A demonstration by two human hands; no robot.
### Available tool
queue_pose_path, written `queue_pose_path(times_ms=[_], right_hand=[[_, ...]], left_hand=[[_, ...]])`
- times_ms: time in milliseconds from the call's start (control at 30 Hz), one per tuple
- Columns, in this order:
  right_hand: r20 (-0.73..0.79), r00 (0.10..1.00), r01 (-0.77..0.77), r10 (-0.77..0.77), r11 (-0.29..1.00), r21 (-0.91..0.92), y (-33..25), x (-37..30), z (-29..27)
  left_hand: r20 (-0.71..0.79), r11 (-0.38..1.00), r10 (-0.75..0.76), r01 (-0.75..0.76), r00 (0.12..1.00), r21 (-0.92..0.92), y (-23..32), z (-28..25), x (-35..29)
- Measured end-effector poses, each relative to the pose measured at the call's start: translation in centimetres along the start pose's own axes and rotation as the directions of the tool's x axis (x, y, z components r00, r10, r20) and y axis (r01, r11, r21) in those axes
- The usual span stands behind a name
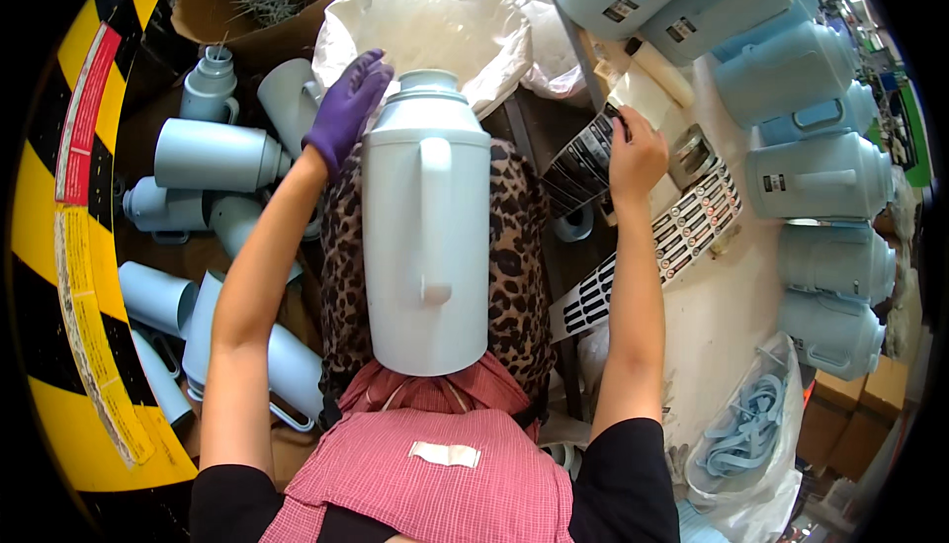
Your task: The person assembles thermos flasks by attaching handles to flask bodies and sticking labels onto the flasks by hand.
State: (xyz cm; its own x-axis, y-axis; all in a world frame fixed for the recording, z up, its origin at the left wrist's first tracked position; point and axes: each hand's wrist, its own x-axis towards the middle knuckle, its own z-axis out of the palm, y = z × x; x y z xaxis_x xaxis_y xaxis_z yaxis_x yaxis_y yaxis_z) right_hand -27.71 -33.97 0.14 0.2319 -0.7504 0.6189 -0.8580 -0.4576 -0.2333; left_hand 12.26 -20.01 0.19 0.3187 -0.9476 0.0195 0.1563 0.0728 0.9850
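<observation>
Lying on the lap, jug (425, 237); left hand (348, 105) touches its top.

A jug (426, 227) lies on the lap; shells (213, 158) pile on the floor left, label sheets (692, 222) and finished jugs (820, 177) on the table (722, 316) right, a sack (435, 19) far.

Pale blue jug shell (425, 237) lying lengthwise on lap, handle up; label sheet (585, 160) at table edge.
</observation>
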Motion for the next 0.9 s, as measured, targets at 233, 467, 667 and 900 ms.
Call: queue_pose_path(times_ms=[233, 467, 667, 900], right_hand=[[-0.001, 0.997, 0.079, -0.081, 0.961, 0.264, -1.5, -0.9, -2.9], [0.011, 0.990, 0.140, -0.141, 0.989, 0.049, -1.6, 0.7, -3.3], [0.074, 0.995, -0.069, 0.070, 0.998, -0.014, 0.8, 0.7, 0.2], [0.018, 0.999, 0.048, -0.048, 0.999, -0.009, 0.9, 0.4, 0.0]], left_hand=[[-0.228, 0.957, 0.237, -0.188, 0.944, 0.219, 0.7, -0.7, -16.2], [-0.208, 0.904, 0.347, -0.267, 0.915, 0.333, -0.4, 1.6, -25.0], [-0.257, 0.930, 0.336, -0.276, 0.906, 0.243, -1.1, 0.7, -24.9], [-0.323, 0.965, 0.191, -0.116, 0.927, 0.236, -1.7, -0.1, -26.3]])
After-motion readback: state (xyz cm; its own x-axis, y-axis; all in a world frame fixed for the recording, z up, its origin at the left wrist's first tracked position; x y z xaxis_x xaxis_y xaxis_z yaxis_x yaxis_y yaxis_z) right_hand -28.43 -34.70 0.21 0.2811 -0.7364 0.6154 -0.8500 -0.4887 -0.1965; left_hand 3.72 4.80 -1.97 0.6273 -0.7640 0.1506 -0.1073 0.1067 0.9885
